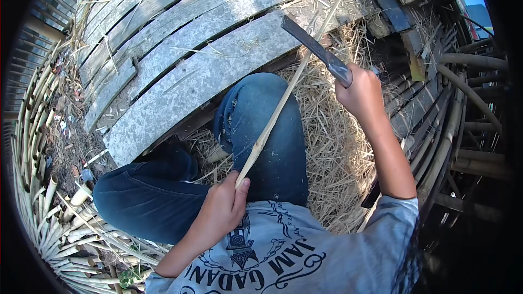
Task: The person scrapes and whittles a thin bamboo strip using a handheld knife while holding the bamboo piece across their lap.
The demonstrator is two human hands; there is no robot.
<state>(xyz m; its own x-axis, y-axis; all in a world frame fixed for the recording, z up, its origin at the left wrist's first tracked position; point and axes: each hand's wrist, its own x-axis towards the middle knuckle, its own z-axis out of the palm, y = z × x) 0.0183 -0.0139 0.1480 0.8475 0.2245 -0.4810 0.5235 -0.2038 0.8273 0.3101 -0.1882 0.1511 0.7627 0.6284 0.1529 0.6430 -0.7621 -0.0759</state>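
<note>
My left hand [224, 202] is closed around the near end of a long, pale bamboo strip [276, 113], close to my shirt. The strip slants up and away across my raised knee, its far end over the wooden planks. In my right hand [360, 91] is the handle of a machete [317, 49] with a dark, straight, blunt-ended blade. The blade crosses over the strip beyond my knee; whether it touches the strip I cannot tell. The fingers of both hands are wrapped round what they hold.
A platform of weathered planks [180, 95] lies ahead and to the left. Thin shavings [338, 163] cover the ground right of my knee. Bamboo poles [81, 198] are piled at the left, with more poles [452, 125] at the right edge.
</note>
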